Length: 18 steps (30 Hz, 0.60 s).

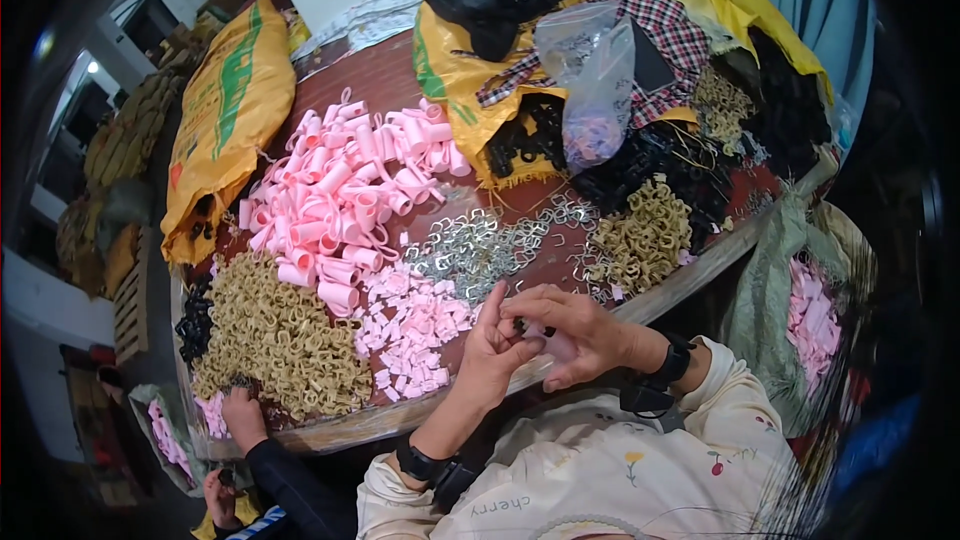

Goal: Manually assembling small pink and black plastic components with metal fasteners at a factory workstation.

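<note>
Hands, two, bare, brought together over the near wooden edge of the red-brown surface point(360, 70). Right hand point(580, 332): fingers and thumb curled about a small pale pink piece point(560, 347), partly covered. Left hand point(490, 355): index finger extended, thumb close to the same piece; whether it grips cannot be told. Position of the piece — between the two hands, nearer the right palm. Dark wristband point(672, 365) on the right wrist, another on the left.

Stock on the surface:
Pink tubes with loops point(335, 185), one tall heap, left of centre.
Small pink chips point(415, 325), scattered just left of the hands.
Silver metal fittings point(475, 252), bent, loosely spread beyond the fingertips.
Tan rings point(285, 340), broad heap at left; a second lot point(645, 235) at right.
Orange sack point(235, 105), green-marked, at the far left.
Clear plastic bag point(600, 90), beside a checked cloth point(670, 35).

Off the surface, right: greenish sack point(765, 305) holding pink pieces. Left: a co-worker's hand point(243, 418) — beside the tan heap.
</note>
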Each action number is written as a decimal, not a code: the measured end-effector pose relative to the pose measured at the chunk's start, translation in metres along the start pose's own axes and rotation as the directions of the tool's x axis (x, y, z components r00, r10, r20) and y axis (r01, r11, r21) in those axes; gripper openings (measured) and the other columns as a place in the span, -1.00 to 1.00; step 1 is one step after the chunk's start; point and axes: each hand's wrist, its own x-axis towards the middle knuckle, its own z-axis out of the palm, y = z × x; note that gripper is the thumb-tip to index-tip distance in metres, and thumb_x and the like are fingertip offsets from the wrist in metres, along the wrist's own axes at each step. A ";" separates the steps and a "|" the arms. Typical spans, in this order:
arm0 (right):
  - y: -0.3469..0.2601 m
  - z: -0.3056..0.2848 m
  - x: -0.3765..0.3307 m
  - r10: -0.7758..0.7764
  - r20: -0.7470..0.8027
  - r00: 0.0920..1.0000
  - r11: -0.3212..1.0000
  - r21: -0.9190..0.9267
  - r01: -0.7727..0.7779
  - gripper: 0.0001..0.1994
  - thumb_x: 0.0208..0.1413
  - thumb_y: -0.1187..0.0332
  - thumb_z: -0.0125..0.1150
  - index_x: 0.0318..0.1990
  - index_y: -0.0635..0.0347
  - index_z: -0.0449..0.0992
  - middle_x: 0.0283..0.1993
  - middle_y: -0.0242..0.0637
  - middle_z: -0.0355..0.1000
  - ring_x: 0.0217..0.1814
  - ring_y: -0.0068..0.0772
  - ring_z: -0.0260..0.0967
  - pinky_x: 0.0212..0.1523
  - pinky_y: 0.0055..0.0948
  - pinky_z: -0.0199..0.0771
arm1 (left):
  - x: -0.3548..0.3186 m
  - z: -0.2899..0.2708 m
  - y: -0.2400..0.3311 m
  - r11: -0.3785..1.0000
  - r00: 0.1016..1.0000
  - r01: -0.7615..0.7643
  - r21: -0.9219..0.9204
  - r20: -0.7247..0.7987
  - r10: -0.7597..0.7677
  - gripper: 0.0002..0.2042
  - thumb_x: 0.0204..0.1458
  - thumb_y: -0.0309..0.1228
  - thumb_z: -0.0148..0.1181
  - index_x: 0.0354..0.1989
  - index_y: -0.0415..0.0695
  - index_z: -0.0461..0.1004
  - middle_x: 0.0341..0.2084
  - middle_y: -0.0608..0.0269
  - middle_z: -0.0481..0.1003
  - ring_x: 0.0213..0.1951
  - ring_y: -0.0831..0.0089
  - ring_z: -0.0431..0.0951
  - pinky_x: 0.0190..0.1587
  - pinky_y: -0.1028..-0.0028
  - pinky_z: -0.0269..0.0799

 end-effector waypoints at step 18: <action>-0.085 -0.185 -0.180 0.245 -0.765 0.596 0.587 -0.372 -0.719 -0.68 -0.06 0.20 -0.01 -0.27 0.28 0.38 -0.33 -0.29 0.33 -0.24 -0.45 0.27 -0.20 -0.52 0.25 | 0.179 0.071 -0.048 0.175 0.944 -0.325 0.929 0.329 0.009 -0.52 -0.24 -0.39 0.17 -0.08 -0.24 0.22 -0.32 0.03 0.38 -0.31 0.22 0.43 -0.32 0.37 0.38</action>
